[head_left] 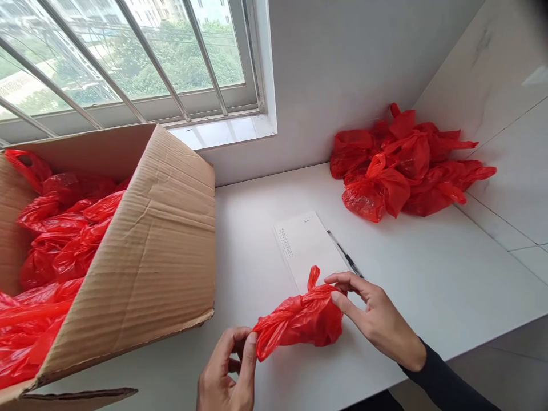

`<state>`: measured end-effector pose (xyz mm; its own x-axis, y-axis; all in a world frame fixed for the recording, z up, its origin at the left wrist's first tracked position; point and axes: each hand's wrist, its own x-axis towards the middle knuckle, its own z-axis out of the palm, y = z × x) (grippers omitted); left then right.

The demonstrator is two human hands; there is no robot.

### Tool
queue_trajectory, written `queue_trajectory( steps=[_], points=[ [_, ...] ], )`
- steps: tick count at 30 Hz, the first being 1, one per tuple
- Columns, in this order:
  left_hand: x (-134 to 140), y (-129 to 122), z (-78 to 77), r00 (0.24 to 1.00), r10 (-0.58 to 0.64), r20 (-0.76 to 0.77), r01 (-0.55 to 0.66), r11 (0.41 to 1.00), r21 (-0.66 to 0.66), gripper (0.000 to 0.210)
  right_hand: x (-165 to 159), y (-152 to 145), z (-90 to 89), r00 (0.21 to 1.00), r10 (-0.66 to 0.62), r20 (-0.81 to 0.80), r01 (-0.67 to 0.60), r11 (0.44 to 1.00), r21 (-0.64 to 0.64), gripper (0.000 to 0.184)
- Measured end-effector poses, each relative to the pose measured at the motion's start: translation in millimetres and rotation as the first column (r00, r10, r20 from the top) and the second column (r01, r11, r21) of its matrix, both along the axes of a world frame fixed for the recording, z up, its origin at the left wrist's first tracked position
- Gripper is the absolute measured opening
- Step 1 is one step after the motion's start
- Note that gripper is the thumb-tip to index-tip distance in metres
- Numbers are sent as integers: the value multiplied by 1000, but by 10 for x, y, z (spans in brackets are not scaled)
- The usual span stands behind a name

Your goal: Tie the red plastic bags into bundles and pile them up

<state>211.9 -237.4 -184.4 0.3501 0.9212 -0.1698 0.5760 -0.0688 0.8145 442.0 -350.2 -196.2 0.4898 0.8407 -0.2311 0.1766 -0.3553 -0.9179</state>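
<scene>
A red plastic bag (308, 319) with a twisted, gathered top rests on the white counter in front of me. My left hand (233, 365) pinches one handle end of it between thumb and fingers. At the other end, my right hand (370, 311) has thumb and fingers closed on the gathered plastic. One loop of the bag stands up near the right hand. What the bag contains is hidden. Just beyond it lies a sheet of white paper (306, 242) with small writing, and a black pen (346, 255) lies along its right edge.
On the left stands an open cardboard box (158, 257) holding several red bags (72, 222). A pile of tied red bags (398, 165) sits in the far right corner against the wall. A barred window (171, 63) is above the box. The counter's (428, 268) front edge runs along the lower right.
</scene>
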Motion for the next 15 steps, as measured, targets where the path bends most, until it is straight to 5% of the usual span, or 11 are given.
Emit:
queue_trajectory(
  steps=[3,7,13,15],
  points=[
    [90,-54,-12,992,-90,89,75,984,164,38,-14,30,47,994,91,62,-90,996,-17,23],
    [214,-114,20,955,-231,188,212,970,119,24,-64,65,128,979,178,99,-180,984,15,8],
    [104,-39,30,988,114,102,-104,990,-96,27,87,-105,46,1000,-22,4,22,999,39,17],
    [116,-43,40,983,137,123,-129,989,-74,34,89,-129,41,1000,-27,-4,27,999,46,16]
  ],
)
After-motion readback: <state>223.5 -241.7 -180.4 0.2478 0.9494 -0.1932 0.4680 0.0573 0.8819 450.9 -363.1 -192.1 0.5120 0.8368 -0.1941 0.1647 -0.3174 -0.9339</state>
